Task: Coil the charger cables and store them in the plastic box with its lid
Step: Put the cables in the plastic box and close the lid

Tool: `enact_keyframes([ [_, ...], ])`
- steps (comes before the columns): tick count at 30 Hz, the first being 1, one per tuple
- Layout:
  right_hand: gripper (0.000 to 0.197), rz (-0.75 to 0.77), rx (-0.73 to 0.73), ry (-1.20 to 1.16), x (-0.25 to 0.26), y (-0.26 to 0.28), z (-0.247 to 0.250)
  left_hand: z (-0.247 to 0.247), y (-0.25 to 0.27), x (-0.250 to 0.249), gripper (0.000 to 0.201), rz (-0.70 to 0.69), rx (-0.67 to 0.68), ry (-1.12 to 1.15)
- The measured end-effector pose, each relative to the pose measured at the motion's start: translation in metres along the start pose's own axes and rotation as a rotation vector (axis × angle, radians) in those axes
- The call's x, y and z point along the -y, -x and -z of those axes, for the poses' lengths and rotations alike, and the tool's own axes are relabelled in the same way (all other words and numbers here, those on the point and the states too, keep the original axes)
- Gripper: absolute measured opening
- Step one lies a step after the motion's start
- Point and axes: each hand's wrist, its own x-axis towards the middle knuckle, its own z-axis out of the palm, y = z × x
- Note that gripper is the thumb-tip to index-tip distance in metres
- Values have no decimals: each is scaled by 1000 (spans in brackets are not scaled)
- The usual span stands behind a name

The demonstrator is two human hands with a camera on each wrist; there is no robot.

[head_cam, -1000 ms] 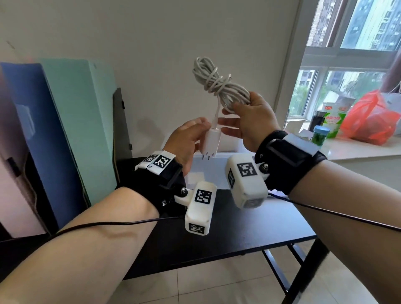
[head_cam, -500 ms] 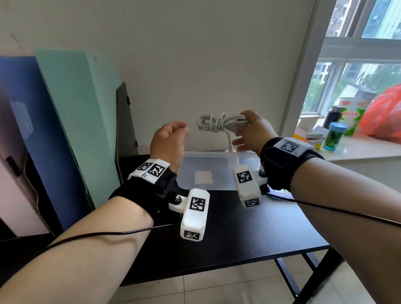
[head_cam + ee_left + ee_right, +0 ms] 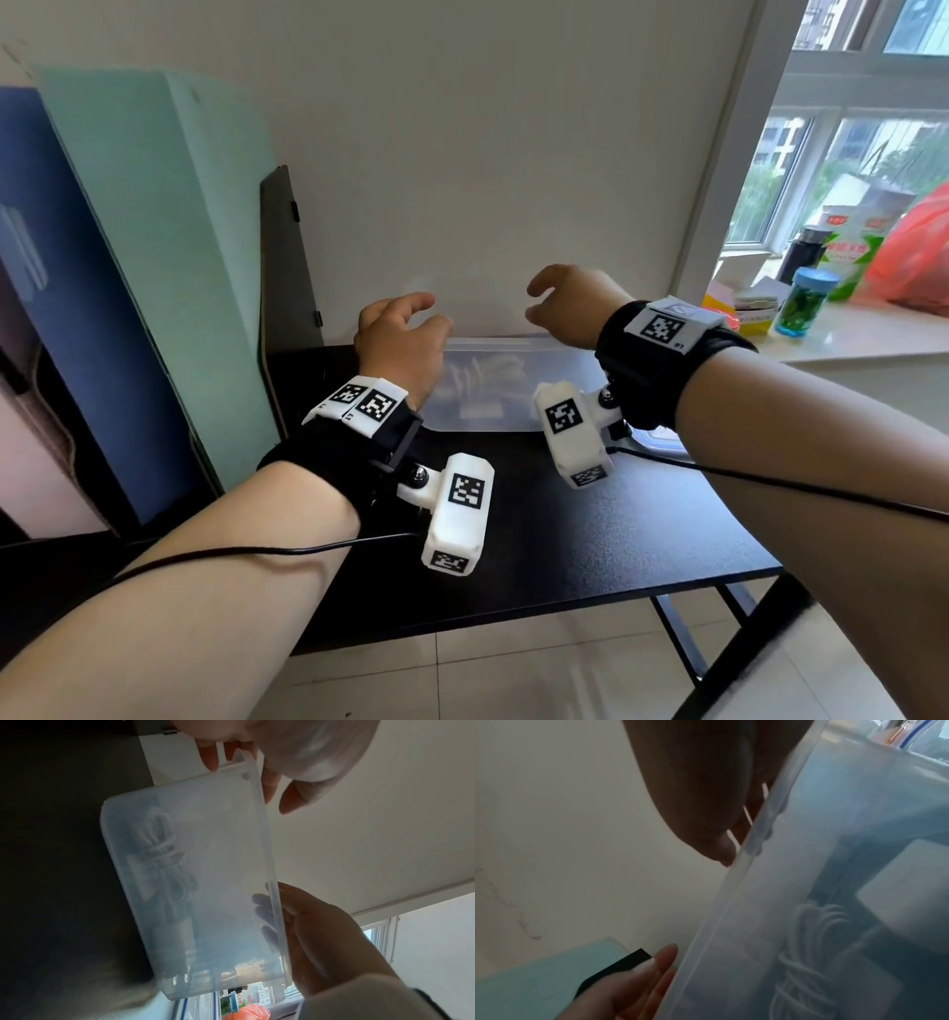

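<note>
The translucent plastic box (image 3: 493, 341) stands at the back of the black table (image 3: 590, 555). The white coiled charger cable (image 3: 485, 371) lies inside it and shows dimly through the wall. The left wrist view shows the same coil (image 3: 164, 852). In the right wrist view the coil (image 3: 805, 953) lies beside a white plug block (image 3: 908, 892). My left hand (image 3: 421, 308) hovers over the box's left end, fingers loosely curled and holding nothing. My right hand (image 3: 531, 298) is over the right end, empty. Its fingertips (image 3: 259, 900) dip just inside the rim.
Blue and green boards (image 3: 154, 257) and a dark panel (image 3: 287, 257) lean on the wall at the left. A windowsill (image 3: 847, 339) at the right holds bottles and a red bag (image 3: 919, 252). A clear flat item (image 3: 660, 437) lies on the table under my right wrist.
A second ago both hands held the coiled cable and plug up in the air. The right hand carried it down and let go; it now lies in the box.
</note>
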Motion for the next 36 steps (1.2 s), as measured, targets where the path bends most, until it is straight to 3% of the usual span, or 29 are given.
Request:
enact_keyframes([
  [6, 32, -64, -449, -273, -31, 19, 7, -3, 3, 2, 37, 5, -16, -28],
  [9, 33, -224, -521, -408, -62, 25, 6, -4, 6, 2, 35, 0, -23, -45],
  [11, 30, -333, -473, -398, -83, 26, 1, -4, 8, 0, 34, 2, -33, -58],
  [13, 28, -422, -335, -257, -100, 31, -9, -6, 12, -1, 36, -15, -37, -107],
  [15, 19, -423, -159, -99, -111, 36, -23, -8, 18, -4, 36, -70, -28, -254],
  [17, 32, -393, -29, 28, -118, 42, -36, -11, 26, -4, 39, -116, -7, -357],
  [20, 49, -357, 84, 156, -122, 54, -52, -13, 32, -2, 41, -148, 11, -413],
  [22, 46, -345, 91, 189, -125, 59, -59, -13, 33, -1, 32, -156, -2, -427],
  [26, 25, -322, 7, 181, -129, 64, -57, -14, 35, -2, 20, -180, -40, -430],
  [29, 14, -245, -156, 113, -128, 69, -46, -17, 37, -2, 19, -173, -51, -425],
  [36, 30, -307, -529, -339, -132, 73, 10, -22, 37, -2, 17, -154, -43, -342],
])
